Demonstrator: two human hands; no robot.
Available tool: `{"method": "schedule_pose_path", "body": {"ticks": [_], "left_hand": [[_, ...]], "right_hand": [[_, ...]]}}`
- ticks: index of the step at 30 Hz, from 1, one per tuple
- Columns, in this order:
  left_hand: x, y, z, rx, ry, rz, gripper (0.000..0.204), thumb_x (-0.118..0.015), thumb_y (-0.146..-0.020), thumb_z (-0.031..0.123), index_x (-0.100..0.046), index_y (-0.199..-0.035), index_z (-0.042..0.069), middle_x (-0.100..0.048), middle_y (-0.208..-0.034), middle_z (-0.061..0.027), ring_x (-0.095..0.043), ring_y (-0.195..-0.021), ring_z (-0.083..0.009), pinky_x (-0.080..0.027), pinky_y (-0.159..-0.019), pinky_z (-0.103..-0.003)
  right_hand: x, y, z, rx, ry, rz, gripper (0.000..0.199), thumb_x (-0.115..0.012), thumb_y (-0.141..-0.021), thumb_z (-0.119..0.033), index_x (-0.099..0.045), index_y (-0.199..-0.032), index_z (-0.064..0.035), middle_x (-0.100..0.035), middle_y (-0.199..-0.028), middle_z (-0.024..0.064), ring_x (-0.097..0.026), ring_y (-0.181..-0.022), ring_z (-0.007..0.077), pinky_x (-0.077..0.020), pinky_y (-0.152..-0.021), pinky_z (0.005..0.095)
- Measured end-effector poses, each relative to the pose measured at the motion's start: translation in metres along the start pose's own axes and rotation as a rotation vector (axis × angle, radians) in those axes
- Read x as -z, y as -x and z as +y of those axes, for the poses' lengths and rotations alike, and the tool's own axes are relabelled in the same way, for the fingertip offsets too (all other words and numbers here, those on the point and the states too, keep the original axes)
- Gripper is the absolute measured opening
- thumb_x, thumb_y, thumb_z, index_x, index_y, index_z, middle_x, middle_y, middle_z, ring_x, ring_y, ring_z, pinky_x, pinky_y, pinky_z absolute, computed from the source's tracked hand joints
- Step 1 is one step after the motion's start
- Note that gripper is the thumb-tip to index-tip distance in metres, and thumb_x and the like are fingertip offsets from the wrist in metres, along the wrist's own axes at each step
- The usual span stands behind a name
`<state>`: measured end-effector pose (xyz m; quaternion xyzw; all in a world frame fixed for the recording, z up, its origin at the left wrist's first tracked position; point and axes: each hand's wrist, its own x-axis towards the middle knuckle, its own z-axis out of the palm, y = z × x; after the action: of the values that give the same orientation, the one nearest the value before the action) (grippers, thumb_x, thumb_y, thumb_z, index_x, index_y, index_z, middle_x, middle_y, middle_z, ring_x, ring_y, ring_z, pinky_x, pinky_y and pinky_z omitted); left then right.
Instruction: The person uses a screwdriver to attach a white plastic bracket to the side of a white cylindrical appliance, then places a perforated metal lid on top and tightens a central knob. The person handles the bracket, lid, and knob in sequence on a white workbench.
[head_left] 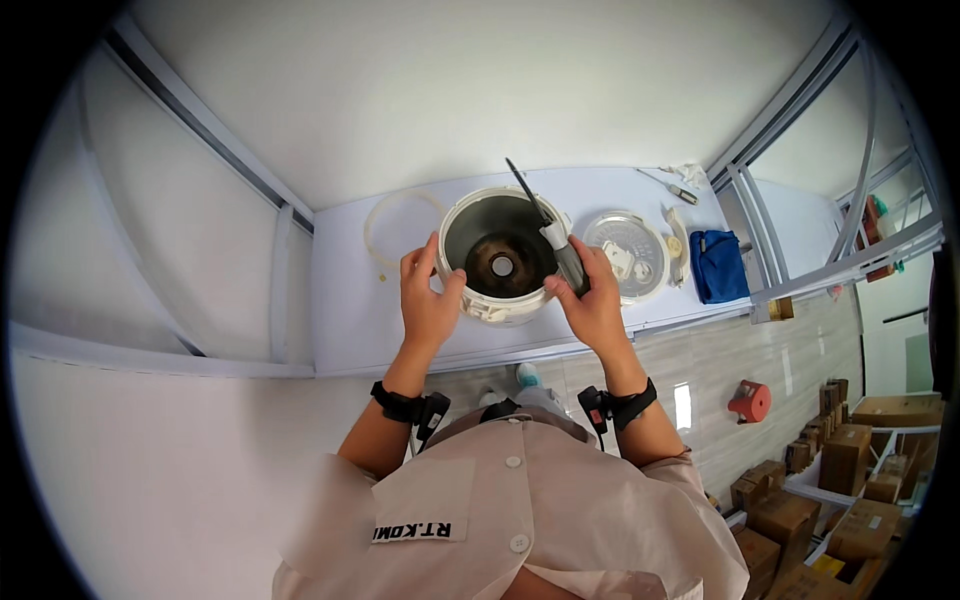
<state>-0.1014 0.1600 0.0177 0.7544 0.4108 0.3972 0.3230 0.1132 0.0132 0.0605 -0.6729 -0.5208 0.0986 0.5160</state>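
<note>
A white rice cooker body [500,313] stands uncovered on the table. Inside its grey wall, the stained brown bottom with a round centre piece [502,266] shows. My left hand [428,295] grips the cooker's left side, thumb at the rim and fingers along the outside. In my right hand [592,300] is a screwdriver [569,268] with a grey handle, its dark shaft pointing up and left over the cooker's right rim. The right thumb lies close to the cooker's front right edge; whether it touches is hard to see.
Right of the cooker lies a round clear lid part [640,235] with white pieces in it. Beyond are a curved white strip [680,255], a blue cloth pouch [718,266] and another screwdriver [682,193]. A pale ring [372,222] lies left. A red stool [750,401] stands on the floor.
</note>
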Motion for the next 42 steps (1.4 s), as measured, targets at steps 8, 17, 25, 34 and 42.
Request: {"method": "schedule_pose_path", "body": {"ticks": [8,17,25,34,42], "left_hand": [[-0.005,-0.007,-0.004,0.075,0.079,0.028,0.046,-0.059,-0.104,0.019,-0.056,-0.148,0.005,-0.055,-0.14,-0.0169,-0.056,-0.127,-0.0318,-0.044,-0.109,-0.039],[-0.025,-0.014,0.002,0.082,0.377,-0.006,0.044,-0.047,-0.108,0.009,-0.052,-0.151,-0.001,-0.051,-0.157,-0.0166,-0.048,-0.145,-0.0254,-0.037,-0.119,-0.034],[-0.022,-0.014,0.009,0.05,0.238,0.003,0.044,-0.046,-0.108,0.008,-0.053,-0.15,-0.001,-0.058,-0.151,-0.0189,-0.054,-0.14,-0.0251,-0.04,-0.115,-0.033],[-0.017,-0.015,0.015,0.092,0.231,-0.032,0.044,-0.046,-0.108,0.011,-0.051,-0.149,-0.005,-0.057,-0.15,-0.023,-0.056,-0.138,-0.0319,-0.042,-0.115,-0.036],[-0.019,-0.004,-0.009,-0.117,0.211,-0.191,0.069,-0.05,-0.103,0.012,-0.02,-0.164,-0.001,-0.023,-0.17,-0.0229,-0.023,-0.157,-0.0371,-0.019,-0.128,-0.045]], "right_hand": [[-0.013,-0.023,0.007,0.233,0.324,0.112,0.041,-0.075,-0.089,-0.012,-0.062,-0.126,0.0028,-0.061,-0.132,0.0262,-0.061,-0.12,0.0454,-0.0504,-0.101,0.0479],[-0.018,-0.034,0.002,-0.014,0.305,-0.069,0.047,-0.07,-0.084,-0.002,-0.062,-0.13,0.0,-0.05,-0.149,0.0346,-0.052,-0.136,0.0491,-0.0496,-0.109,0.0497],[-0.014,-0.039,-0.001,-0.048,0.362,-0.147,0.055,-0.063,-0.075,0.007,-0.061,-0.13,-0.0003,-0.05,-0.148,0.0358,-0.053,-0.134,0.05,-0.0516,-0.106,0.0514],[-0.014,-0.037,0.003,-0.024,0.342,-0.095,0.053,-0.066,-0.078,0.004,-0.059,-0.13,0.0,-0.053,-0.148,0.032,-0.056,-0.131,0.0491,-0.053,-0.103,0.0518],[-0.023,-0.027,0.013,0.108,0.198,0.204,0.044,-0.07,-0.086,0.001,-0.06,-0.129,0.0019,-0.062,-0.132,0.023,-0.061,-0.118,0.0445,-0.051,-0.101,0.0463]]}}
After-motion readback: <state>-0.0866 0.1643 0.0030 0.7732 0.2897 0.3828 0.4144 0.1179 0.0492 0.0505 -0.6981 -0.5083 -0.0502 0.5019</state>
